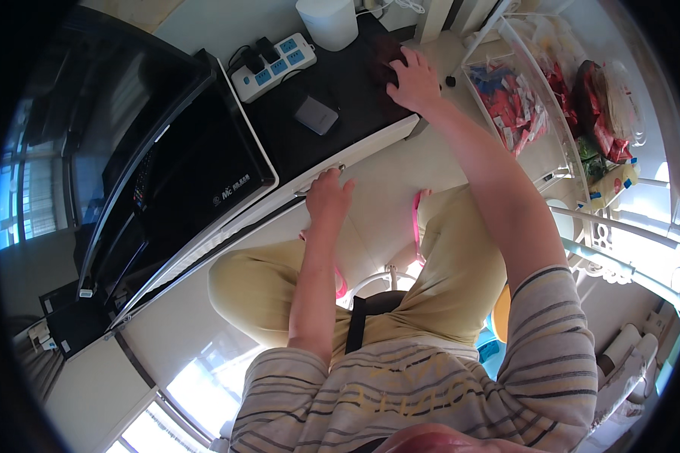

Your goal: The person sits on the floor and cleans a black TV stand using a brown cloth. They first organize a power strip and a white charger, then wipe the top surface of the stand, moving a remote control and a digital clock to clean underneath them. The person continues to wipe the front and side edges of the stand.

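Landmark: dark-topped TV cabinet (332, 140). Left hand (327, 195) at the cabinet's white front edge, fingers curled narrow over a small metal handle (321, 180) there. Right hand (414, 79) flat on the cabinet top near its far right end, fingers spread wide, holding nothing. Grey box (316, 115) lies on top between the hands; power strip (273, 66) beyond it; television (166, 158) stands at the cabinet's left.
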A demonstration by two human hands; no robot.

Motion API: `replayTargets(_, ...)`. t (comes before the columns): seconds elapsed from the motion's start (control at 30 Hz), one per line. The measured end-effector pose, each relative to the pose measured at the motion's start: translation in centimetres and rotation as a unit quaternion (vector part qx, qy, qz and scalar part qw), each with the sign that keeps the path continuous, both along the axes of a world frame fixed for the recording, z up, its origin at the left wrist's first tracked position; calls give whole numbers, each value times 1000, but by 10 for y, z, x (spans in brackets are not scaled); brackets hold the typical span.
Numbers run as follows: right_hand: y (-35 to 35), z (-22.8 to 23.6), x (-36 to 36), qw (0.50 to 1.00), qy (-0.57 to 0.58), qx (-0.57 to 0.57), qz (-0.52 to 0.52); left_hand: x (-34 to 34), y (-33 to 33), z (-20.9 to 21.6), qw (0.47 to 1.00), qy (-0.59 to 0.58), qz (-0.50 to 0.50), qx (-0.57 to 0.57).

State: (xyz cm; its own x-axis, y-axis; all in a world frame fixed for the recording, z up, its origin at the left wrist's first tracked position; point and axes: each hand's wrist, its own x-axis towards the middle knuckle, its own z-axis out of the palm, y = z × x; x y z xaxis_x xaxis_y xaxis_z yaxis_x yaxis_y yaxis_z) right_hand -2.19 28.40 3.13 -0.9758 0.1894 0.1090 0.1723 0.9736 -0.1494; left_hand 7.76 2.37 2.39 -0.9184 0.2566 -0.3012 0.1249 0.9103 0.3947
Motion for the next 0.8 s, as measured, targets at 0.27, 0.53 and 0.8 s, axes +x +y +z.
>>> replayTargets(0.27,-1,-28,-27,998,-2,53,45,-17,57,34,976,124,-87,157)
replayTargets(0.53,1,-39,-83,999,28,34,26,-15,69,6,982,108,-143,62)
replayTargets(0.8,-2,-37,-84,999,-16,44,15,-13,66,-3,982,102,-149,47)
